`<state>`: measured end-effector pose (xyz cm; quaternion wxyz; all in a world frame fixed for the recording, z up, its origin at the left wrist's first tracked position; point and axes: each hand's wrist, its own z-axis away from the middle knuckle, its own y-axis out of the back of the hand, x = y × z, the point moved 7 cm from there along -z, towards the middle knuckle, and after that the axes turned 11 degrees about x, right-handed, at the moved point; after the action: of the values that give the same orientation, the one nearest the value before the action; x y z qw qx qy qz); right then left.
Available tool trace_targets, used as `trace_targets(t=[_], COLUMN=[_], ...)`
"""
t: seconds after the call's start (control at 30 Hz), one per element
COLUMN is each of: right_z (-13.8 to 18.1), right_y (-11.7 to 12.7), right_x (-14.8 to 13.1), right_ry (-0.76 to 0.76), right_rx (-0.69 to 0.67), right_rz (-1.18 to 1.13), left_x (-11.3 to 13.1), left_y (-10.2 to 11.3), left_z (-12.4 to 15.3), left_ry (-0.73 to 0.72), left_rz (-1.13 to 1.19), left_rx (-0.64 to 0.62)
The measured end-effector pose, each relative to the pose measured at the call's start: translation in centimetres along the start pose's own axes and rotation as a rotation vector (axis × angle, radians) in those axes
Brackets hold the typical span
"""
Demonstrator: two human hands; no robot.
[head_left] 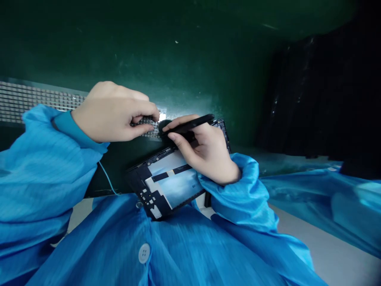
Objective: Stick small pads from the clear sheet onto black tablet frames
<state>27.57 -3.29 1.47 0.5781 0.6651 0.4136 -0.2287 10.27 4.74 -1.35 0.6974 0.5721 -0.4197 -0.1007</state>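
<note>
My right hand [205, 149] is closed around a pair of black tweezers [190, 125], whose tips point left toward a sheet of small grey square pads [32, 99]. At the right end of that sheet, my left hand [116, 111] has its thumb and index finger curled close together; whatever lies between them is too small to make out. Beneath my right hand sits an opened tablet housing [172, 182], tilted at the table's near edge, with silvery-blue inner panels and a dark circuit area at its lower left. My right hand hides part of the housing.
A green work surface [149, 47] stretches out ahead. Large black, shiny material [297, 99] stands at the right. A blue wrist band [79, 131] with a thin cord [107, 176] hangs from my left wrist. Blue fabric [321, 202] lies at the right edge.
</note>
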Motion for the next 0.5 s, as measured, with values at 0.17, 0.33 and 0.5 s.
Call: trace_targets(t=[0.17,0.33,0.5], right_z=[0.23,0.1,0.24], right_y=[0.0,-0.45,0.37], right_x=[0.23,0.24,0.83], right_ry=[-0.03,-0.037,-0.145], right_rx=[0.052,0.019,0.069], right_rz=[0.002,0.005,-0.219], left_x=[-0.32,-0.24,-0.15], left_y=[0.0,-0.06,0.3], left_z=[0.13,0.28,-0.02], left_ry=[-0.056,-0.087,-0.073], left_rz=[0.071,0.043,-0.011], left_rx=[0.075,0.083,0.019])
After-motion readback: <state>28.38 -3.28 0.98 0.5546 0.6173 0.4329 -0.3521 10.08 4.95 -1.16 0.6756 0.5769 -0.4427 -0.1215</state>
